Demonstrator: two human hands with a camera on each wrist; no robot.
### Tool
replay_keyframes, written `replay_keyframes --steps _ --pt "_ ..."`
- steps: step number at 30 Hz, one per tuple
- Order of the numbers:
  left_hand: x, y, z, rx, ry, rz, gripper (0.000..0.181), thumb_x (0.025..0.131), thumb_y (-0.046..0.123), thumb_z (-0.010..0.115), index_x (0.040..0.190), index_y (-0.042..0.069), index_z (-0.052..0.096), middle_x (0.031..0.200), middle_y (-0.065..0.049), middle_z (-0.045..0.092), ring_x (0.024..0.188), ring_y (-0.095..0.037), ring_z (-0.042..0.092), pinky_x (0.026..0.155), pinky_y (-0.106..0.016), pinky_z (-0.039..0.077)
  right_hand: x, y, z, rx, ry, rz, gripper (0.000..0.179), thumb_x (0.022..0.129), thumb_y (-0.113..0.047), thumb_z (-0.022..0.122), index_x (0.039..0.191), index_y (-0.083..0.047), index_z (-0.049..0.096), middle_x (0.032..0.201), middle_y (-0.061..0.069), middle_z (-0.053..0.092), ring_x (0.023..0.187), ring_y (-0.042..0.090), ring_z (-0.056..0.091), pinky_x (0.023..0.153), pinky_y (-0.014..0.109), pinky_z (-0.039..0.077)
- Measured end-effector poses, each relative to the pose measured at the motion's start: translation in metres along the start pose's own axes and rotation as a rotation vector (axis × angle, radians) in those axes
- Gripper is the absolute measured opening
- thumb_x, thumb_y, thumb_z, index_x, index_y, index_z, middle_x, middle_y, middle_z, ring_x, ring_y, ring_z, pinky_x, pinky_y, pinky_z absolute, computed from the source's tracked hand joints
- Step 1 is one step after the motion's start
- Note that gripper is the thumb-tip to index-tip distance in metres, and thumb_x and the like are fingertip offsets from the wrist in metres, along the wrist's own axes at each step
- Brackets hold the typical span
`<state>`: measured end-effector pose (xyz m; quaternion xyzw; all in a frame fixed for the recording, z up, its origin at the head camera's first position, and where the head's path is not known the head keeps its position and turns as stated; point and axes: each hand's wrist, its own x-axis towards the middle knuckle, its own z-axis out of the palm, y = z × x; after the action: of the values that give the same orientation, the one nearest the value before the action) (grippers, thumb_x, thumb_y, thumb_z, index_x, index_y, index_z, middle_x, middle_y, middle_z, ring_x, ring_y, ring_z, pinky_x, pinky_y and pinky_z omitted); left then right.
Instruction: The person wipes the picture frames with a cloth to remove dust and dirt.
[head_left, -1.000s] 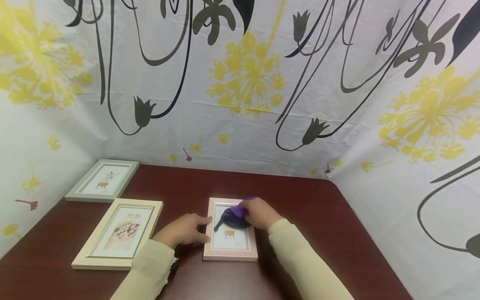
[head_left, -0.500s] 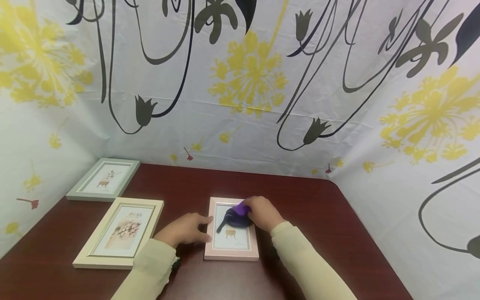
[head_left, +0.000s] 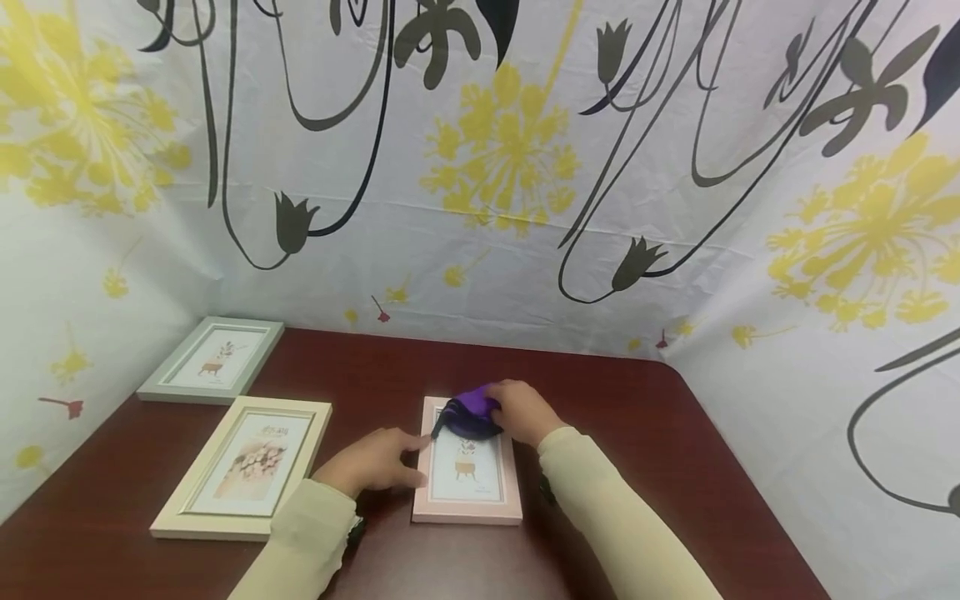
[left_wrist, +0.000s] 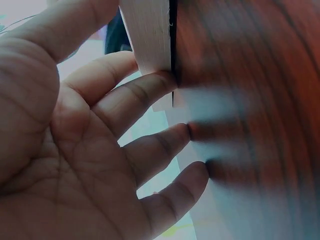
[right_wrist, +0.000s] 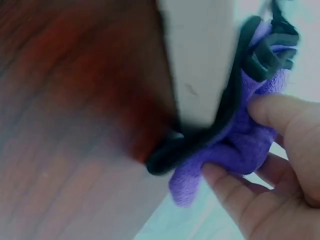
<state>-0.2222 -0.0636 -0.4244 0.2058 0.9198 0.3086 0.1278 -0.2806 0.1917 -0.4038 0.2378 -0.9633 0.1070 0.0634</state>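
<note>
A pink picture frame (head_left: 467, 511) lies face up on the dark red table, with a print of a plant in a stand under its pane. My left hand (head_left: 377, 462) rests along its left edge; thumb and fingertips touch the border. In the left wrist view the fingers (left_wrist: 150, 97) are spread and nearly straight, two tips against the frame's side (left_wrist: 150, 40). My right hand (head_left: 523, 412) pinches a purple cloth (head_left: 474, 404) with a dark border over the frame's upper part. The right wrist view shows thumb and fingers gripping the bunched cloth (right_wrist: 240, 145), folded over the frame's edge (right_wrist: 197, 65).
To the left lies a larger cream picture frame (head_left: 191, 525) with a flower print. Behind it, in the far left corner, is a pale green picture frame (head_left: 255, 362). Patterned white fabric (head_left: 375, 275) hangs round the back and sides of the table (head_left: 622, 433).
My right hand has moved the purple cloth away from me, up toward the frame's top edge, baring more of the print. The left hand stays at the left edge.
</note>
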Motion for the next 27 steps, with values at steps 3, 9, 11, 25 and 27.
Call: replay_keyframes --steps 3,9,11,25,27 --pt "0.000 -0.001 0.000 0.011 -0.005 0.011 0.064 0.078 0.027 0.084 0.136 0.010 0.062 0.132 -0.012 0.063 0.126 -0.034 0.054 0.104 -0.052 0.041 0.002 0.000 0.006 -0.053 -0.056 -0.036 0.015 0.088 -0.003 0.071 0.101 -0.010 0.072 0.096 0.003 0.070 0.092 0.020 0.064 0.087 0.038 0.053" --pt "-0.004 -0.001 -0.002 0.028 -0.007 -0.014 0.065 0.080 0.032 0.083 0.139 0.014 0.060 0.136 -0.017 0.059 0.131 -0.039 0.048 0.107 -0.055 0.037 0.007 -0.008 0.007 -0.160 -0.070 -0.053 0.016 0.087 -0.001 0.066 0.099 -0.010 0.072 0.092 0.004 0.069 0.089 0.023 0.065 0.085 0.039 0.053" --pt "-0.005 -0.001 -0.002 0.028 -0.008 -0.015 0.066 0.080 0.033 0.083 0.139 0.014 0.060 0.137 -0.018 0.058 0.132 -0.039 0.046 0.108 -0.055 0.036 0.008 -0.012 0.007 -0.199 -0.076 -0.043 0.018 0.087 -0.001 0.065 0.101 -0.010 0.073 0.092 0.005 0.069 0.089 0.024 0.066 0.086 0.039 0.053" --pt "-0.003 -0.004 -0.002 0.016 -0.023 0.040 0.062 0.081 0.029 0.082 0.135 0.008 0.062 0.134 -0.013 0.061 0.127 -0.034 0.053 0.103 -0.051 0.042 0.037 -0.052 0.013 -0.246 -0.194 -0.061 0.028 0.090 -0.005 0.065 0.115 -0.012 0.073 0.100 0.004 0.068 0.099 0.019 0.059 0.096 0.038 0.047" --pt "-0.002 -0.005 -0.001 0.014 -0.029 0.046 0.061 0.082 0.029 0.082 0.136 0.007 0.062 0.134 -0.013 0.061 0.125 -0.033 0.054 0.103 -0.051 0.042 0.041 -0.059 0.013 -0.232 -0.202 -0.046 0.030 0.090 -0.006 0.066 0.119 -0.013 0.072 0.103 0.003 0.068 0.101 0.019 0.059 0.098 0.039 0.046"
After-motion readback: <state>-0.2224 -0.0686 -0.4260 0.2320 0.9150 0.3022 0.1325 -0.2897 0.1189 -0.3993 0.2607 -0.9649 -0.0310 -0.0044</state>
